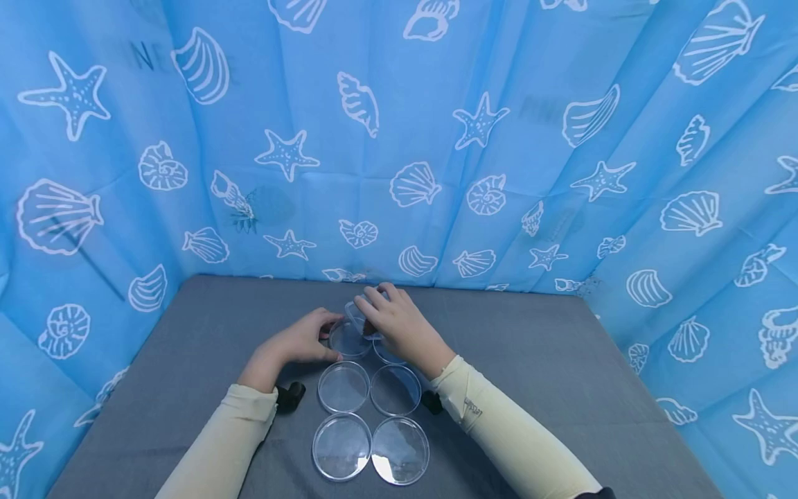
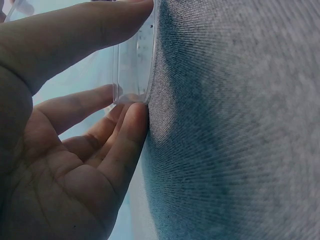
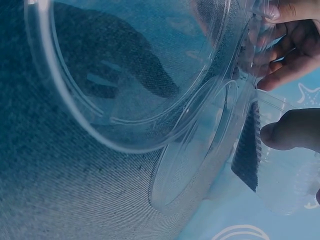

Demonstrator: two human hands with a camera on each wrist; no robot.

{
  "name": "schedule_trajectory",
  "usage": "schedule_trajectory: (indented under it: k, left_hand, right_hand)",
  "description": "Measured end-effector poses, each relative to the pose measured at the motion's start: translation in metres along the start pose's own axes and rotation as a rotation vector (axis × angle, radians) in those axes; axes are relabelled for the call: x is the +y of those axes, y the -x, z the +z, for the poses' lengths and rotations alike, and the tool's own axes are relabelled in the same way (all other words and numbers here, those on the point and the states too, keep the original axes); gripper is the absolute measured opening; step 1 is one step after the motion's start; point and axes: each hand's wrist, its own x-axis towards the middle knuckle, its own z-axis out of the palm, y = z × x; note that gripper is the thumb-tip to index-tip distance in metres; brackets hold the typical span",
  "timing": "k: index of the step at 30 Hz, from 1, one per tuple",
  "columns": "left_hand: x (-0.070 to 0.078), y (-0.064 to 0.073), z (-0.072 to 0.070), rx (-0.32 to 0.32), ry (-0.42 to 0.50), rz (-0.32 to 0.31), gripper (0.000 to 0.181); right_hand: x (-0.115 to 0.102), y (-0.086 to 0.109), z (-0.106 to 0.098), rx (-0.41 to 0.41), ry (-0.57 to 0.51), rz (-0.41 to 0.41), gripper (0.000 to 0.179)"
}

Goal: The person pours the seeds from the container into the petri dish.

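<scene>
My left hand [image 1: 299, 341] curls thumb and fingers around the sides of a clear round petri dish [image 1: 347, 346] at the back left of a group of dishes. In the left wrist view, that dish's wall [image 2: 132, 70] stands between thumb and fingers, low on the cloth. Above it, my right hand [image 1: 402, 326] grips a clear plastic piece [image 1: 354, 313], held tilted. The right wrist view shows its see-through body [image 3: 280, 175] beside a dark ridged patch; its exact kind is unclear. Under the right hand, another petri dish [image 1: 389, 355] is partly hidden.
Nearer the front, more petri dishes stand in pairs: one middle left [image 1: 343, 388], one middle right [image 1: 396, 391], one front left [image 1: 341, 447], one front right [image 1: 401, 450]. Grey cloth [image 1: 511, 346] covers the table. A blue shell-patterned curtain [image 1: 386, 152] surrounds the back and sides.
</scene>
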Motion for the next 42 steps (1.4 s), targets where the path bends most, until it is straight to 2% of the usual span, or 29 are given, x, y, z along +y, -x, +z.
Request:
schedule_trajectory:
  k: [8, 16, 27, 34, 42]
  left_hand:
    - [-0.001, 0.0, -0.004, 0.001, -0.002, 0.008, 0.085]
    - [-0.001, 0.0, -0.009, 0.0, 0.012, -0.002, 0.086]
    - [-0.001, 0.0, -0.009, 0.016, -0.005, -0.007, 0.086]
    - [0.0, -0.001, -0.006, 0.012, 0.0, 0.001, 0.085]
    - [-0.001, 0.0, 0.0, 0.007, 0.04, 0.008, 0.085]
  right_hand:
    - [0.0, -0.003, -0.002, -0.06, -0.021, 0.014, 0.056]
    - [0.001, -0.01, -0.003, -0.05, 0.014, -0.026, 0.059]
    - [0.001, -0.014, -0.007, -0.092, 0.016, -0.018, 0.061]
    - [0.004, -0.009, -0.006, -0.092, -0.063, 0.049, 0.074]
    - [0.014, 0.005, 0.002, -0.075, -0.168, 0.18, 0.081]
